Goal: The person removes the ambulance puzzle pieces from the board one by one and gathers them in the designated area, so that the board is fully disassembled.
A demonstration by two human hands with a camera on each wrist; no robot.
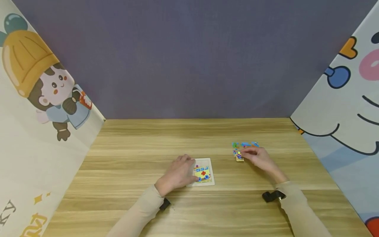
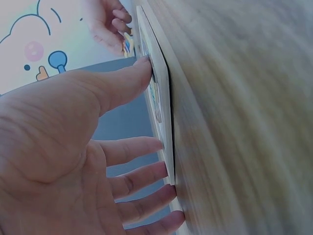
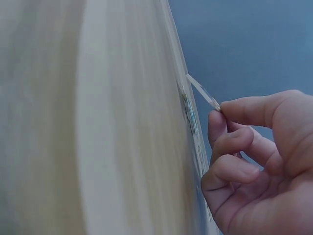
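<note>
A flat white-rimmed puzzle board lies on the table, showing a yellow ambulance picture with a red cross. Over its left side rests my left hand, hiding that part. In the left wrist view the thumb touches the board's face, and the extended fingers lie along its edge. To the right, my right hand pinches a small puzzle piece between thumb and index finger. The right wrist view shows this thin piece tilted, its lower end close to the tabletop; contact there is unclear.
Several loose colourful puzzle pieces lie just beyond my right hand. The wood-grain table meets a dark grey panel at the back. Cartoon-printed walls stand on both sides. Each wrist wears a black strap device.
</note>
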